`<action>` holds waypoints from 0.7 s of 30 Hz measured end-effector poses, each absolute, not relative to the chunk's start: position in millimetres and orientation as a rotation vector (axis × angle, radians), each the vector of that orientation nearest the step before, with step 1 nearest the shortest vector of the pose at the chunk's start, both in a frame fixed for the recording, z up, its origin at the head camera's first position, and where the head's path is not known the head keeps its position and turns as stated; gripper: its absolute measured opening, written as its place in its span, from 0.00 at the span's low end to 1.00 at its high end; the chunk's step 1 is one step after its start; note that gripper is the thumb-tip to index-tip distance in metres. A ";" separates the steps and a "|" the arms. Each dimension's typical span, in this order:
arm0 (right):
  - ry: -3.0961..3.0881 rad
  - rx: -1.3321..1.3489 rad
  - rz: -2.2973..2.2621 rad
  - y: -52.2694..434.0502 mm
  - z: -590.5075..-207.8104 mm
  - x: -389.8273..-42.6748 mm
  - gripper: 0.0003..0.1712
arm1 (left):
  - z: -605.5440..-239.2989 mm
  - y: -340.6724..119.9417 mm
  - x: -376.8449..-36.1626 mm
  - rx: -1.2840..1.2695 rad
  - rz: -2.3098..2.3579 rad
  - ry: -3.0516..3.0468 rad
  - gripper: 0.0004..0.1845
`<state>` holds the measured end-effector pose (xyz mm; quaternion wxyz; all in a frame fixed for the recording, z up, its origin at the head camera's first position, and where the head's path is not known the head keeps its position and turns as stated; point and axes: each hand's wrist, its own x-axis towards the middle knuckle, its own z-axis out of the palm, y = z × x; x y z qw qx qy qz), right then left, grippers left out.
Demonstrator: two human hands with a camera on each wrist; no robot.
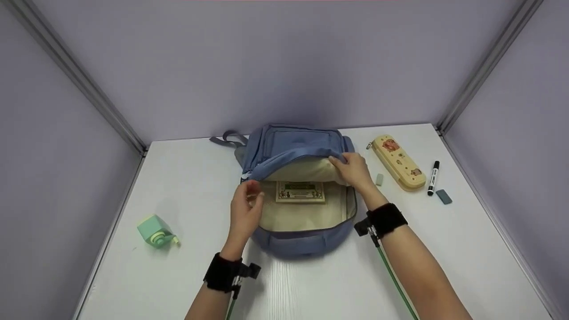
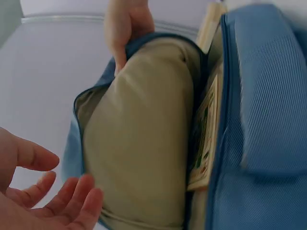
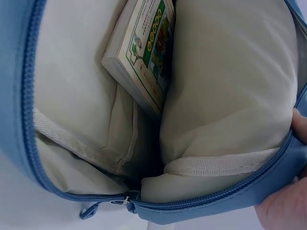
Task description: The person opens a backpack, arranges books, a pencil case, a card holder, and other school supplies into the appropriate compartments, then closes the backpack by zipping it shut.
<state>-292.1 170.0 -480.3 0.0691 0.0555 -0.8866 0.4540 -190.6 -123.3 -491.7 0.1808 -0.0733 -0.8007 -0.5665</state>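
Right now your right hand (image 1: 353, 171) pinches the upper flap of the blue backpack (image 1: 295, 146), holding the main compartment open at the centre of the white table (image 1: 444, 258). Your left hand (image 1: 244, 211) hovers at the opening's nine o'clock edge, fingers loosely spread, gripping nothing. Inside, a book (image 1: 300, 192) lies against the beige lining. At three o'clock sit a yellow pencil case (image 1: 398, 162) and marker (image 1: 433, 178); at eight o'clock, a green sharpener (image 1: 155, 232).

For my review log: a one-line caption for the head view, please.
Right hand lifts the blue backpack flap; left hand hovers open beside the book inside.
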 end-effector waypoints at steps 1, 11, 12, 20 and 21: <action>-2.664 0.193 1.368 170.3 -481.1 -290.4 0.29 | -491.9 -125.2 -194.2 -0.247 -1.496 -2.268 0.12; -2.708 0.564 1.380 167.3 -496.2 -272.6 0.17 | -516.3 -140.0 -214.9 -0.404 -0.948 -2.605 0.20; -2.712 0.587 1.375 166.3 -497.7 -270.5 0.15 | -518.2 -140.9 -213.6 -0.390 -0.917 -2.630 0.19; -2.751 0.620 1.262 166.8 -516.3 -249.3 0.14 | -523.6 -139.4 -194.9 -0.441 -0.690 -2.561 0.14; -2.765 0.630 1.267 169.7 -520.0 -246.5 0.14 | -524.5 -138.5 -191.3 -0.460 -0.671 -2.552 0.14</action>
